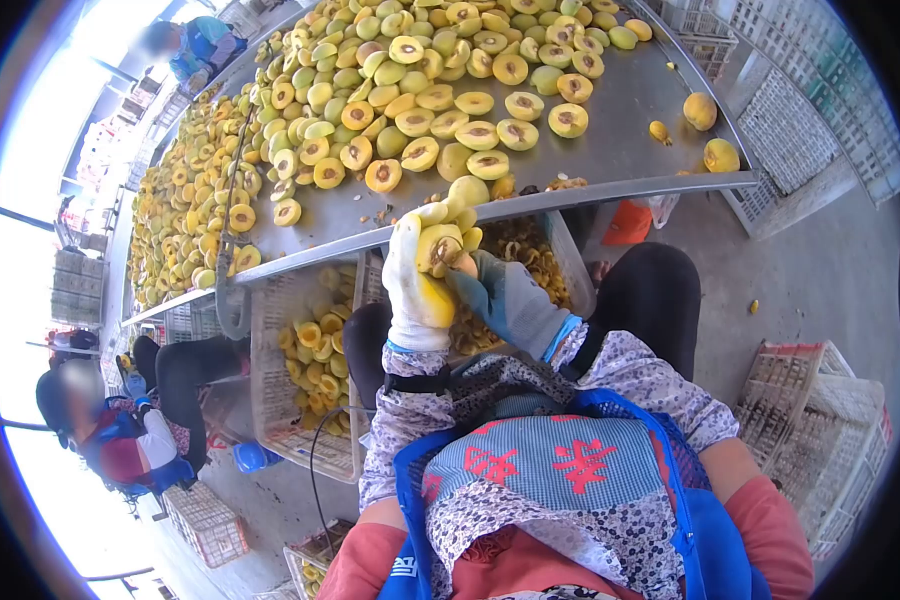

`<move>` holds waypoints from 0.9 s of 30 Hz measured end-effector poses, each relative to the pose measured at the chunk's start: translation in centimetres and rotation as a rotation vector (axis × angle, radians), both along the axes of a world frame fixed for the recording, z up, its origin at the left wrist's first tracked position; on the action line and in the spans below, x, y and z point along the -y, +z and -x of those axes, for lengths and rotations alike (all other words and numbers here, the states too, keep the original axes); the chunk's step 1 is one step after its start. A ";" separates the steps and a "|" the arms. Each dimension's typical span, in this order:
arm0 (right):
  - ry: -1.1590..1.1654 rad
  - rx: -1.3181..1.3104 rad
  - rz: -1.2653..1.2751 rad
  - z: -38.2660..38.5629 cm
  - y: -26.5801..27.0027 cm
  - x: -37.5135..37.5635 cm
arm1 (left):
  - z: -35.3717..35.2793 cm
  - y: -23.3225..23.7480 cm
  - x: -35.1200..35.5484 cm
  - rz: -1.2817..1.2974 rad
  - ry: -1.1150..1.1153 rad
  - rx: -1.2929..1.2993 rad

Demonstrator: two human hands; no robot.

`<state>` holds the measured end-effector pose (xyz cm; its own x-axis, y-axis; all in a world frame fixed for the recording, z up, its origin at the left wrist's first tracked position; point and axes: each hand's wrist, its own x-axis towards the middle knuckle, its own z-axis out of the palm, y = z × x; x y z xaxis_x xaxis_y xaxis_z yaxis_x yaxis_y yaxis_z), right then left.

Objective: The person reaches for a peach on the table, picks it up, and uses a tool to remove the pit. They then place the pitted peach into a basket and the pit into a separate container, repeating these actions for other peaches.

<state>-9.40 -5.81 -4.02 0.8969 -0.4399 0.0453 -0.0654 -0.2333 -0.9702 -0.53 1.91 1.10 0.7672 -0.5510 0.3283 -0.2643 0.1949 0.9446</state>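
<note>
My left hand [418, 275], in a white glove, is closed around several yellow-green fruit halves [438, 248], just in front of the metal table's edge. The cut side of one half faces up and shows a brown centre. My right hand [510, 302], in a grey-blue glove, is closed beside that fruit, its fingertips against it; any tool in it is hidden. Both hands are above crates of fruit pieces. Many halved fruits [417, 153] cover the table beyond.
Under the table edge stand a crate of hollowed halves [315, 370] and a crate of smaller pieces [530, 265]. White crates [815, 430] stand at the right. A seated co-worker [120, 430] is at the left, another person [195, 50] at the far left. A curved metal bar [228, 290] crosses the table edge.
</note>
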 end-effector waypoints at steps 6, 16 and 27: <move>0.019 -0.097 0.061 0.3 0.7 -0.2 | 0.6 -1.1 -0.1 0.151 -0.031 -0.296; 0.098 -0.007 -0.308 0.6 1.2 -1.3 | 1.3 -0.5 0.3 0.198 0.050 -0.392; 0.369 -0.481 -0.875 2.2 6.3 0.7 | -1.1 0.5 -0.9 -0.097 -0.158 -0.339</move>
<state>-11.56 -6.50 2.24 0.8206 0.1552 -0.5500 -0.5545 0.4493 -0.7005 0.53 2.78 1.62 0.7264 -0.6872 0.0110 0.0925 0.1137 0.9892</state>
